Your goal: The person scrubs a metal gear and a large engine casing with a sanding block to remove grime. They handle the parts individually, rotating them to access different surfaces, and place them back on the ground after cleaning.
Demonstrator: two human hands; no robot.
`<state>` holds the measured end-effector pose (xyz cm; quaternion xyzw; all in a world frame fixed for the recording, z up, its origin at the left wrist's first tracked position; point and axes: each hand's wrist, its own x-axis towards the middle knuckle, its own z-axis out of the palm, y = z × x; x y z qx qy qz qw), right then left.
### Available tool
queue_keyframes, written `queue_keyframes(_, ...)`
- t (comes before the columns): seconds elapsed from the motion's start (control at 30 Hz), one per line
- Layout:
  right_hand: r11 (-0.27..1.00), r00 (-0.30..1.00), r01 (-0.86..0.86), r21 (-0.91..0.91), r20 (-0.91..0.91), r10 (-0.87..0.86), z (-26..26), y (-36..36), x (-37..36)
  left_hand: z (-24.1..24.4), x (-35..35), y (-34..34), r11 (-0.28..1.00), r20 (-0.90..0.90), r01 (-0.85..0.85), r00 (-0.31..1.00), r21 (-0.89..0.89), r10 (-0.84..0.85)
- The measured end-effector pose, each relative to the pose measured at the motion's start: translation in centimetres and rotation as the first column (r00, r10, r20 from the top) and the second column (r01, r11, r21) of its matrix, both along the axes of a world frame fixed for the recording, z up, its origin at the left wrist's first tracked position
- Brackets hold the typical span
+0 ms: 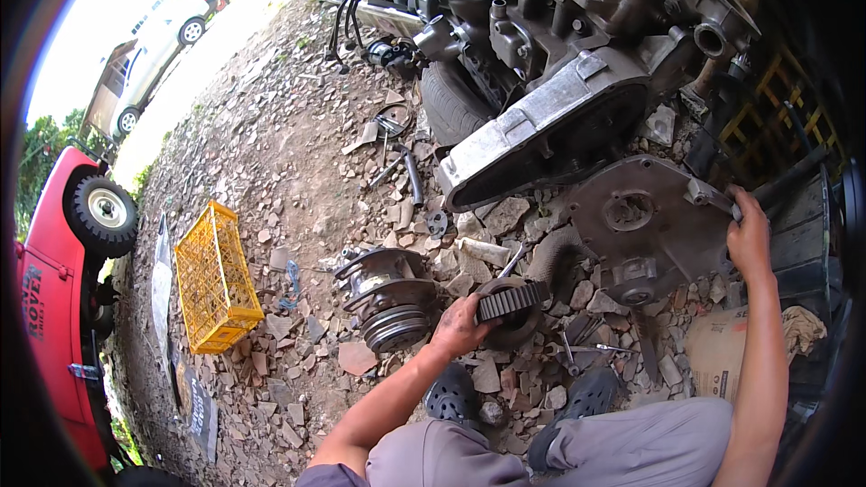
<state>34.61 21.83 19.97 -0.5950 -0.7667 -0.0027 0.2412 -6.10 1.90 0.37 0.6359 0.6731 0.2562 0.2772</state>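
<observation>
My left hand (465, 325) grips a thick toothed metal gear (513, 302), its teeth facing up. Below the gear sits a dark round metal part (514, 335), partly hidden by it. My right hand (749, 237) is closed on the upper right edge of a flat metal engine cover (666, 230), which stands tilted with a round opening. A large engine block (541, 20) stands beyond, with a deep metal housing (534, 128) on its near end. Left of my left hand, a grooved pulley unit, probably a compressor (389, 297), lies on the rubble.
Wrenches (572, 355) lie by my shoes, near a cardboard piece (717, 348). A ribbed hose (558, 253) runs beside the cover. Further left are a yellow plastic crate (218, 281) and a red vehicle (64, 284). A tire (453, 101) sits under the engine; broken tile (355, 357) litters the ground.
</observation>
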Motion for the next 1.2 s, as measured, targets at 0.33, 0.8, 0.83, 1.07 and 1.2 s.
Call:
queue_keyframes(0.33,1.0,0.999,0.029,0.009,0.04,-0.03,-0.8,0.8,1.2,3.6,0.4,1.4,0.966,0.312,-0.219,0.916,-0.134,0.251)
queue_keyframes(0.8,0.999,0.998,0.039,-0.017,0.05,-0.038,-0.3,0.4,0.3,6.9,3.2,9.2,0.864,0.855,-0.477,0.505,0.16,0.12)
queue_keyframes(0.83,0.999,0.999,0.033,-0.008,0.037,-0.033,-0.3,0.3,0.4,6.7,3.2,9.4,0.855,0.852,-0.494,0.506,0.158,0.135)
queue_keyframes(1.07,0.999,0.999,0.046,0.024,0.017,-0.047,-0.7,0.3,1.2,5.3,3.6,10.3,0.8,0.87,-0.57,0.475,0.187,0.135)
queue_keyframes(1.2,0.999,0.999,0.032,0.002,0.01,-0.032,-0.4,0.4,0.8,4.8,3.3,10.3,0.778,0.816,-0.582,0.553,0.237,0.165)
